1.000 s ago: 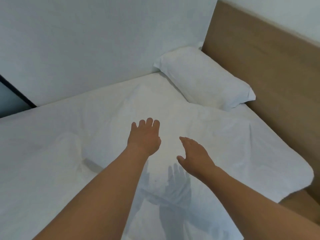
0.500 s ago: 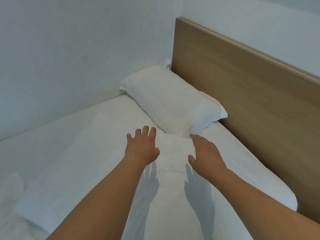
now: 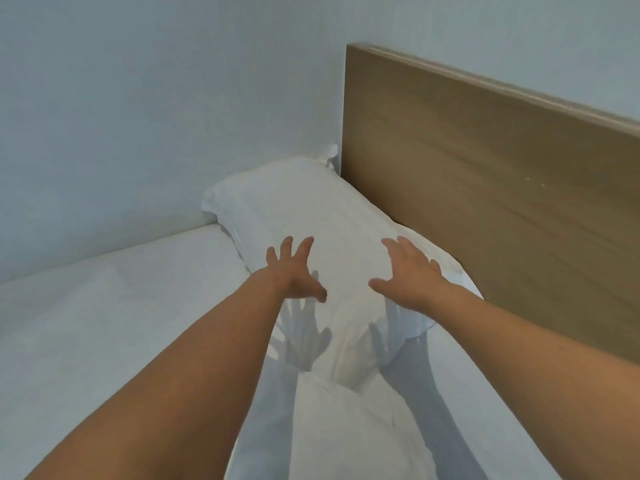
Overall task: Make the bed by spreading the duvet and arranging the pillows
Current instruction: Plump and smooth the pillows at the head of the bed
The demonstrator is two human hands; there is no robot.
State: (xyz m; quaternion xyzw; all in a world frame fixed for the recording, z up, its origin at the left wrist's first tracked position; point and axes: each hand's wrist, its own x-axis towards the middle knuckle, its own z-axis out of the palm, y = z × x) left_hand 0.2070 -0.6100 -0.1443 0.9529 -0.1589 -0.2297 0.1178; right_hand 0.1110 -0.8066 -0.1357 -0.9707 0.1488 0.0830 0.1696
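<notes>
One white pillow (image 3: 311, 216) lies at the far end of the bed (image 3: 104, 323), against the headboard (image 3: 485, 188). Above its near end hover two hands, left hand (image 3: 294, 271) and right hand (image 3: 408, 275), fingers spread, holding nothing.

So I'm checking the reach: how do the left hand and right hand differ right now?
The left hand hovers over the pillow's bed-side edge; the right hand is nearer the headboard. The left thumb points right, the right thumb left. Both are open, fingers spread, holding nothing.
</notes>
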